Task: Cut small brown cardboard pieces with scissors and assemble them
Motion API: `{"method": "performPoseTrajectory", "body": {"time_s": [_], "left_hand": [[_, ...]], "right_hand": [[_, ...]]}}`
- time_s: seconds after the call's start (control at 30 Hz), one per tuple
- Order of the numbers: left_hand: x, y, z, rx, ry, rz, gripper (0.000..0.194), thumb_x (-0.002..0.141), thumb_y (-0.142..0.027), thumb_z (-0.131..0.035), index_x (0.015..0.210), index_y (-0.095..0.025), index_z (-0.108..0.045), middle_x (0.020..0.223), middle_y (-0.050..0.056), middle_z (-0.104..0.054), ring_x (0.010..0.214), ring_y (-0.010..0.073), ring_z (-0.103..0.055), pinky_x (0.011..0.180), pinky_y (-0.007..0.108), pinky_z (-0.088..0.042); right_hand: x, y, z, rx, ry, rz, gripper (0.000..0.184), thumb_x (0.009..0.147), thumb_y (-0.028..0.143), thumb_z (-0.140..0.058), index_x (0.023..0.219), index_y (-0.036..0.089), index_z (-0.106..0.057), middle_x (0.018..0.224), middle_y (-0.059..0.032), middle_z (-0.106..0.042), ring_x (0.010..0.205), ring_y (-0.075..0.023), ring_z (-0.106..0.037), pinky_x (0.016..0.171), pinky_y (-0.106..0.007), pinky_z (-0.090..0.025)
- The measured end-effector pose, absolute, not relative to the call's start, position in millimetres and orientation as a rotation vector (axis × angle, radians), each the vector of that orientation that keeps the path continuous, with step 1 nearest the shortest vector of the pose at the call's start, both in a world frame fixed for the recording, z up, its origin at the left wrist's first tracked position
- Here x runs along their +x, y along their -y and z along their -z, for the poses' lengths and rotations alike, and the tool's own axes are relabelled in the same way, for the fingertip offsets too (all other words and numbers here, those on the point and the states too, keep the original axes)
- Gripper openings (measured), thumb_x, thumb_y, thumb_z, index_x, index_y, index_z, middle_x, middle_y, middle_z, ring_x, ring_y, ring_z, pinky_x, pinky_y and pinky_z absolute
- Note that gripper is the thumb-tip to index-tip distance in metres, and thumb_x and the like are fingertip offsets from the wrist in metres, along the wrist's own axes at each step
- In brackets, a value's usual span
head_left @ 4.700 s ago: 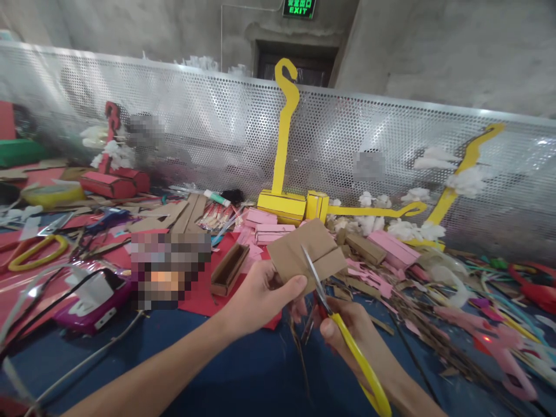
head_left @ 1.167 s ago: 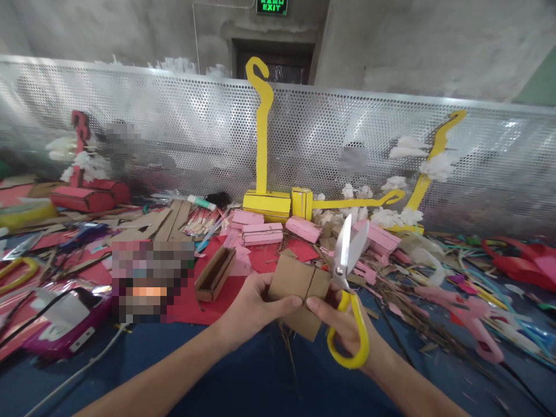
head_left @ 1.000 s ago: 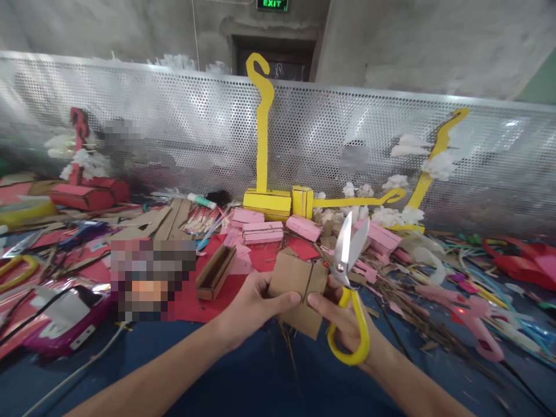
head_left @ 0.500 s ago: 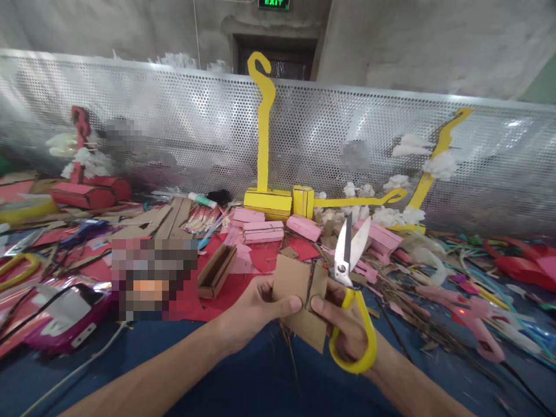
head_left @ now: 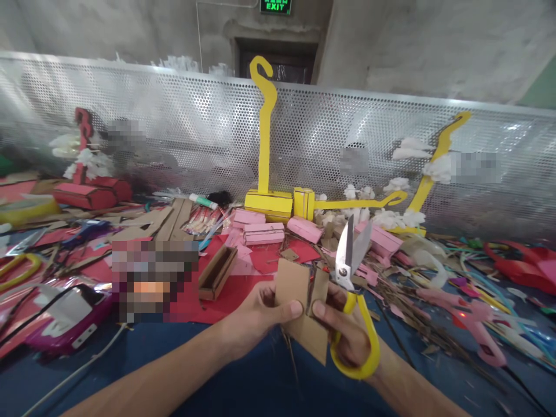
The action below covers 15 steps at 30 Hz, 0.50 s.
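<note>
My left hand (head_left: 260, 310) pinches a brown cardboard piece (head_left: 292, 285) near the middle of the view, its thumb flat on the front face. On the other side, my right hand (head_left: 347, 324) grips a narrower flap of the same cardboard, thumb on the front. A dark split or fold runs down between the two thumbs. Yellow-handled scissors (head_left: 344, 271) hang on the right hand, their blades apart and pointing up. Behind the left hand, a small open cardboard box (head_left: 218, 272) lies on red paper (head_left: 191, 301).
Pink boxes (head_left: 263, 233) and a yellow hook-topped piece (head_left: 264, 145) stand behind the hands. At right lies a pink glue gun (head_left: 471, 318) with a red light, among cardboard scraps. A perforated metal panel (head_left: 195, 133) closes the back.
The split between the cardboard's two parts looks slightly wider at the top. Hands, cardboard and scissors sit slightly lower and further right in view, and the camera has tilted a little.
</note>
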State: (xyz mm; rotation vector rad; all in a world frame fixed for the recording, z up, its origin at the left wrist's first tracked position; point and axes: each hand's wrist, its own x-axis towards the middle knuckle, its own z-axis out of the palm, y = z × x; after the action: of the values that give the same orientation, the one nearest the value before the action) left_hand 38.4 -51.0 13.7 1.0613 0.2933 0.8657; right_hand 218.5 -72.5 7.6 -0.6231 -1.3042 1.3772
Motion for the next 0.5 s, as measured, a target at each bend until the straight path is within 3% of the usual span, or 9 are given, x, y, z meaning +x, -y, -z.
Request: {"method": "performPoseTrajectory", "body": {"time_s": [0.17,0.33,0.5], "left_hand": [[42,52,-12,1.055,-0.254,-0.870,0.040,0.081,-0.036,-0.083,0.114,-0.014,-0.078,0.108,0.015,-0.078,0.104,0.0298,-0.073,0.096,0.040,-0.055],[41,52,-12,1.093,-0.276,-0.903,0.041,0.083,-0.038,-0.082,0.115,-0.014,-0.077,0.106,0.014,-0.078,0.100,0.0287,-0.073,0.095,0.040,-0.055],[32,44,-18,1.332,-0.512,-0.972,0.040,0.084,-0.046,-0.079,0.109,-0.016,-0.076,0.100,0.009,-0.076,0.095,0.0226,-0.070,0.087,0.031,-0.055]], "right_hand": [[217,73,-7,-0.612,1.255,-1.390,0.044,0.083,0.039,-0.077,0.125,0.026,-0.071,0.104,-0.0075,-0.080,0.094,-0.0311,-0.075,0.078,-0.042,-0.060],[214,72,-8,-0.627,1.250,-1.362,0.046,0.082,0.042,-0.077,0.125,0.025,-0.071,0.107,-0.0086,-0.080,0.104,-0.0334,-0.073,0.089,-0.046,-0.059],[230,63,-9,-0.793,1.415,-1.194,0.040,0.086,0.046,-0.075,0.120,0.023,-0.073,0.116,-0.0101,-0.078,0.111,-0.0322,-0.071,0.097,-0.045,-0.058]]}}
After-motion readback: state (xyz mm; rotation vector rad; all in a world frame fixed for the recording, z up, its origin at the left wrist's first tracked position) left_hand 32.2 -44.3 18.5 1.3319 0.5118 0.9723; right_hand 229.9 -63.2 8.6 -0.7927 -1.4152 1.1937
